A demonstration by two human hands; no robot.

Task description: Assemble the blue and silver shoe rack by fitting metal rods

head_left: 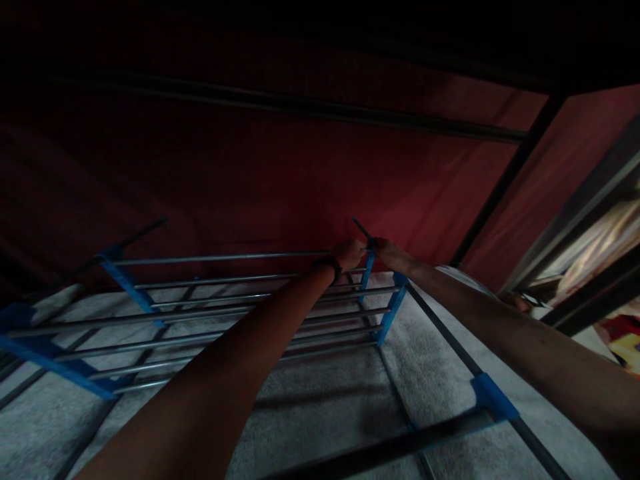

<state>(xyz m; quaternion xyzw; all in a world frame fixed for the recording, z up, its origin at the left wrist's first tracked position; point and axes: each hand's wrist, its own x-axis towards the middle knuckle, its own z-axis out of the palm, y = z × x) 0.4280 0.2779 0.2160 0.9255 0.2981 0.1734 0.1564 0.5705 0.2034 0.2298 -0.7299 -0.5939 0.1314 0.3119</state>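
I see a rack of thin metal tubes and blue plastic brackets. My left hand (pixel 349 255), with a dark band at the wrist, is closed at the right end of the rear metal tube (pixel 240 257). My right hand (pixel 389 253) is closed against the far side of the blue bracket (pixel 370 259) at that same corner. The two hands face each other across the bracket, and their fingertips are small and dim. A dark upright rod (pixel 361 228) sticks out above this bracket. Nearer to me, a second blue bracket (pixel 395 303) holds the right ends of the front tubes.
Red fabric (pixel 280 180) hangs behind the rack, crossed by a dark bar (pixel 310 107). Blue brackets (pixel 55 360) stand at the left end. Another blue bracket (pixel 493 398) sits on a dark pole at lower right. Grey speckled floor (pixel 320 400) lies beneath; cloth items (pixel 595 253) are at far right.
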